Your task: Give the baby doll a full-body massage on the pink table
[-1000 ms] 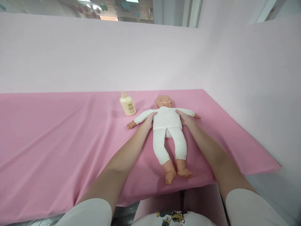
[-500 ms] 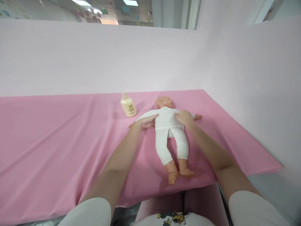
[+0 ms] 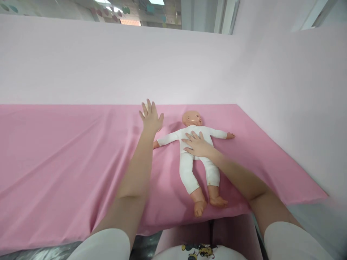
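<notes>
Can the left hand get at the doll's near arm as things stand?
Probably yes. The left hand is open, raised just beyond the doll's arm, with only bare pink cloth between. The right hand rests on the doll's belly, clear of that arm.

Short white sleeves, bare forearms, white shirt front with a yellow-and-black cartoon print

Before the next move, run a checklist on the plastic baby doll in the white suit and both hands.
1. Plastic baby doll in the white suit lying face up on the pink cloth: ok.
2. Right hand resting flat on the doll's belly: ok.
3. Left hand open, fingers spread, holding nothing: ok.
4. Doll's feet on the cloth, though near its front edge: ok.
5. Whether the left hand touches the cloth or hovers above it: cannot tell.
</notes>
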Tool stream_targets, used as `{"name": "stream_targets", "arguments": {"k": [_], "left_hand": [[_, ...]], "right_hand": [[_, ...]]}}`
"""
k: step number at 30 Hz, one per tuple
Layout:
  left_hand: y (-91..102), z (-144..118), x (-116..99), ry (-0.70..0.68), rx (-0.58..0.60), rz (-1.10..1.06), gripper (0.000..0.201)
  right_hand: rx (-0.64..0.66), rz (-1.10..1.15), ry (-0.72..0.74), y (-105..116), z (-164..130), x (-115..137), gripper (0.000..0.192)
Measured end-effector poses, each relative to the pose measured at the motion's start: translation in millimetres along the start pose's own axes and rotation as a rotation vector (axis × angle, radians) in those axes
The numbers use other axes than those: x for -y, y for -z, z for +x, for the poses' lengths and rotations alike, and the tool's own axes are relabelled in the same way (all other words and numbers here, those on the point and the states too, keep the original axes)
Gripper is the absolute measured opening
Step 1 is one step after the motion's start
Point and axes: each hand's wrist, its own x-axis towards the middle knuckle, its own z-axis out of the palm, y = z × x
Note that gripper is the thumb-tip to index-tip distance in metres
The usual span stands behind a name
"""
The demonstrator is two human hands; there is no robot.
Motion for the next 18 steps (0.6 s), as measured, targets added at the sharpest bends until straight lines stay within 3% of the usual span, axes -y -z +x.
{"name": "stream_targets", "arguments": {"k": [4, 10, 14, 18], "left_hand": [[-0.2, 1, 8, 0.112, 0.105, 0.035, 0.06], [3.7, 2, 3, 0.059, -0.137, -0.033, 0.059], [-0.1, 3, 10, 0.129, -0.104, -0.064, 0.058], [-5.0, 5, 9, 0.104, -0.17, -0.138, 0.057]], "right_hand": [[-0.006, -0.004, 0.009, 2, -1, 1, 0.056], [-0.005, -0.006, 0.004, 1, 0, 1, 0.057], [-0.015, 0.005, 0.008, 0, 2, 0, 0.057], [-0.006, 0.028, 0.008, 0, 2, 1, 0.058]]}}
